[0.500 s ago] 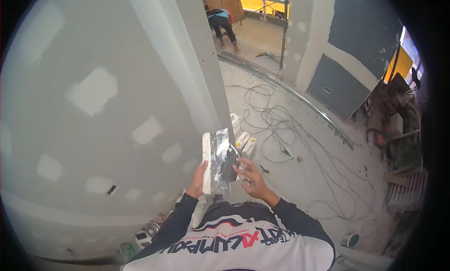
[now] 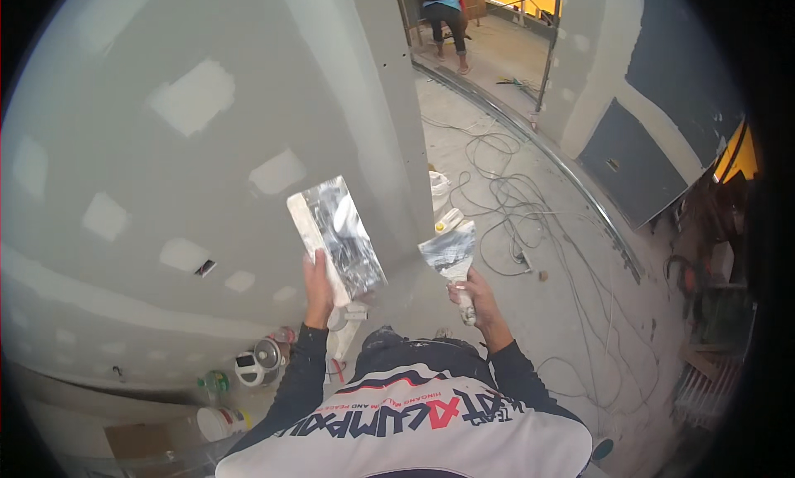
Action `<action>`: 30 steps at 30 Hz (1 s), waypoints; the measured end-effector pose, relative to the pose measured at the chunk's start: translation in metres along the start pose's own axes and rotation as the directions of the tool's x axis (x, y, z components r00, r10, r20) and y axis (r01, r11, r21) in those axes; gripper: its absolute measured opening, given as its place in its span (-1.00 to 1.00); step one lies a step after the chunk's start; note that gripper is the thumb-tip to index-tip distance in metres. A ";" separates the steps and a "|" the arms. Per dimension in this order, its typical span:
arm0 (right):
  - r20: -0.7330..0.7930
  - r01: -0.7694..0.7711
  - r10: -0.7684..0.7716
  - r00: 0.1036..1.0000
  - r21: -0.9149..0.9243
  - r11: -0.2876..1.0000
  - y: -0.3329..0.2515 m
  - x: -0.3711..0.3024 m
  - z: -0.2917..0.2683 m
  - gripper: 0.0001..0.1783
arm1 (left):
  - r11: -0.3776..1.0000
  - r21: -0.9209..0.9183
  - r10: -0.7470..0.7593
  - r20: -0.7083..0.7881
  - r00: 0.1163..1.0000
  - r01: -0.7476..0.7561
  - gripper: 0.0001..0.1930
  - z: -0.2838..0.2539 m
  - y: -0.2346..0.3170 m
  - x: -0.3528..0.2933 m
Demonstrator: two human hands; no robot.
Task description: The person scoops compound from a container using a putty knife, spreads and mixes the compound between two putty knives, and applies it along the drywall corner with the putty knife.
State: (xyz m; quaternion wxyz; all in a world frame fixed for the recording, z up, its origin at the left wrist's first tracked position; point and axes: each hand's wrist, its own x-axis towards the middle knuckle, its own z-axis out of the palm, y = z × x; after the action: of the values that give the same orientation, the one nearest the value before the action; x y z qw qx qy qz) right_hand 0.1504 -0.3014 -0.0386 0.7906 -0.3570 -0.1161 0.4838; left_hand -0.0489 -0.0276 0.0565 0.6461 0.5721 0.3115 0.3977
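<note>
My left hand (image 2: 317, 294) grips a wide steel smoothing blade (image 2: 346, 236) by its pale, compound-caked back edge. The blade tilts in front of the grey plasterboard wall (image 2: 248, 246), its face smeared with a little white compound. In my right hand (image 2: 487, 308) is a putty knife (image 2: 450, 251), fingers wrapped round its whitened handle and the flared blade pointing away from me. White residue streaks that blade too. The two tools are apart. Several white filler patches (image 2: 192, 97) mark the wall on my left.
Loose cables (image 2: 507, 198) sprawl over the floor at the right. A white jug with a yellow cap (image 2: 448, 222) stands by the wall's end. A white bucket (image 2: 217, 424) and cardboard (image 2: 137, 441) lie at lower left. A person (image 2: 445, 19) bends over beyond the metal floor track (image 2: 530, 143).
My hands have separated: the smoothing blade went left, tilting, and the putty knife came off it to the right. The view has shifted, bringing more of the lower left in.
</note>
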 end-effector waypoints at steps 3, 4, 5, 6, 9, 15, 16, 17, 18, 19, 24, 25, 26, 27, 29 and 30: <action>0.122 -0.130 0.108 0.987 0.188 0.973 -0.022 -0.022 0.038 -0.56 | 0.984 0.076 0.168 -0.057 0.984 -0.163 -0.52 0.002 0.004 0.006; 0.146 -0.215 0.193 0.970 0.157 0.964 -0.025 -0.027 0.053 -0.59 | 0.974 0.095 0.212 -0.095 0.973 -0.203 -0.53 0.004 0.005 0.006; 0.134 -0.214 0.201 0.970 0.097 0.972 -0.025 -0.029 0.072 -0.60 | 0.976 0.091 0.204 -0.096 0.974 -0.196 -0.53 0.004 0.006 0.005; 0.121 -0.207 0.196 0.973 0.086 0.974 -0.027 -0.021 0.073 -0.60 | 0.969 0.125 0.223 -0.077 0.972 -0.212 -0.54 0.016 0.007 0.007; 0.208 -0.303 0.280 0.937 0.089 0.949 -0.017 -0.009 0.083 -0.65 | 0.950 0.220 0.232 -0.020 0.972 -0.223 -0.54 0.023 0.007 -0.004; 0.270 -0.319 0.294 0.917 0.050 0.947 -0.004 0.017 0.104 -0.65 | 0.877 0.372 0.258 0.169 0.951 -0.304 -0.58 0.005 0.046 -0.024; 0.307 -0.314 0.282 0.909 0.060 0.947 -0.008 0.019 0.109 -0.66 | 0.871 0.378 0.261 0.187 0.947 -0.315 -0.58 0.005 0.052 -0.025; 0.314 -0.318 0.286 0.905 0.057 0.946 -0.011 0.019 0.115 -0.66 | 0.865 0.382 0.264 0.207 0.942 -0.326 -0.58 0.005 0.056 -0.027; 0.294 -0.290 0.264 0.919 0.049 0.956 -0.014 0.020 0.120 -0.66 | 0.863 0.381 0.272 0.203 0.941 -0.332 -0.58 0.006 0.050 -0.028; 0.277 -0.264 0.242 0.930 0.043 0.964 -0.019 0.022 0.126 -0.67 | 0.846 0.430 0.263 0.179 0.948 -0.316 -0.58 0.006 0.041 -0.031; 0.348 -0.173 0.136 0.927 0.075 0.982 -0.038 0.031 0.148 -0.65 | 0.844 0.409 0.318 0.140 0.938 -0.348 -0.57 0.012 0.034 -0.064; 0.323 -0.154 0.134 0.937 0.036 0.987 -0.044 0.027 0.149 -0.65 | 0.837 0.421 0.325 0.130 0.937 -0.349 -0.58 0.016 0.036 -0.072; 0.317 -0.158 0.140 0.938 0.032 0.987 -0.051 0.028 0.147 -0.65 | 0.841 0.418 0.320 0.127 0.939 -0.343 -0.58 0.016 0.032 -0.075; 0.290 -0.071 0.065 0.955 0.011 0.997 -0.058 0.031 0.144 -0.65 | 0.849 0.418 0.300 0.125 0.946 -0.324 -0.57 0.014 0.029 -0.076; 0.213 0.142 -0.124 0.969 -0.072 0.987 -0.078 0.034 0.153 -0.72 | 0.862 0.407 0.283 0.109 0.953 -0.303 -0.57 0.008 0.019 -0.062; 0.225 0.132 -0.111 0.968 -0.081 0.988 -0.081 0.039 0.150 -0.72 | 0.966 0.249 0.067 0.039 0.997 -0.075 -0.55 -0.002 0.006 -0.047</action>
State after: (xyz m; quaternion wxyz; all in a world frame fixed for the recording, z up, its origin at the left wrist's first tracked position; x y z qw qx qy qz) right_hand 0.1461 -0.2231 0.1177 0.7832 -0.3310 -0.2473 0.4647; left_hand -0.0749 -0.0674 0.0597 0.5589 0.6657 0.3286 0.3694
